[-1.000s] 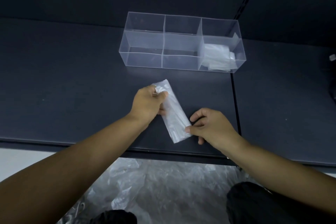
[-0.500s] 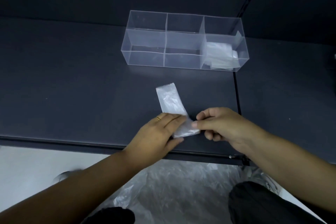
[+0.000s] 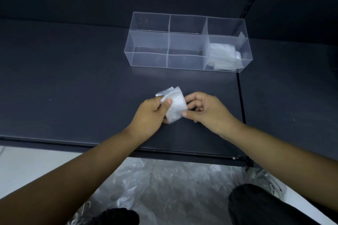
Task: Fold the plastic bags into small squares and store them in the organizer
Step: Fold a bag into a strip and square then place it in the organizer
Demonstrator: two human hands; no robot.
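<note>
Clear plastic bag, folded to a smallish square, is sitting mid-frame between both hands. The left hand is pinching its left edge under the thumb, and the right hand is pinching the right edge with curled fingers. Higher up the frame, the see-through organizer is holding folded bags in its right compartment.

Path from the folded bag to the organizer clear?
Nothing visible blocks it. The left hand and right hand pinch the folded bag; only bare table lies between it and the organizer, whose top looks open. Stored bags sit in the right compartment; the other two look free.
</note>
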